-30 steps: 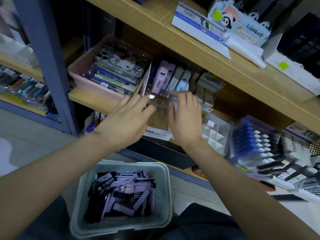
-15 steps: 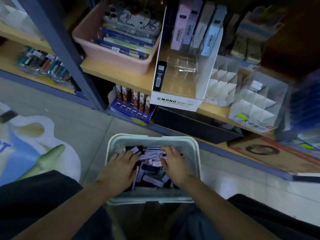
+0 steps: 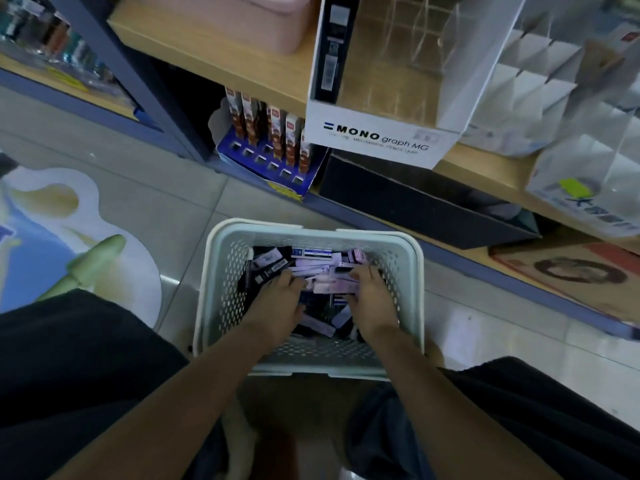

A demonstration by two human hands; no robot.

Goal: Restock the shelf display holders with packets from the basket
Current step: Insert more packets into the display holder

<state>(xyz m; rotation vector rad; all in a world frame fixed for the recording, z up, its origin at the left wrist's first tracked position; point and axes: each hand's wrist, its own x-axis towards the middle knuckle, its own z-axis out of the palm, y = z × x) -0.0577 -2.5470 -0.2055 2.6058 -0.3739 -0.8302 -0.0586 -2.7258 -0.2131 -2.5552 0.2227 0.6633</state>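
Head view: slim lilac and black flat packets [image 3: 322, 268] heaped inside pale green perforated plastic basket [image 3: 221, 271]. Left hand [image 3: 277, 301] and right hand [image 3: 372, 303] inside basket, fingers [image 3: 293, 281] curled among packets; grip on any cannot tell. Probably light, stiff, slick; pinch long edges.

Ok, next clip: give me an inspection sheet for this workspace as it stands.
Surface: tiled floor, basket standing on it.
Job's things: packets piled in basket; MONO holder on shelf, one black packet at its left side.
Clutter: pink tub, red boxes in blue tray, black box.
Hands: left hand and right hand both in basket among packets; grip unclear.
Cables: nothing seen.
Surroundings: white divider holders, floor sticker.
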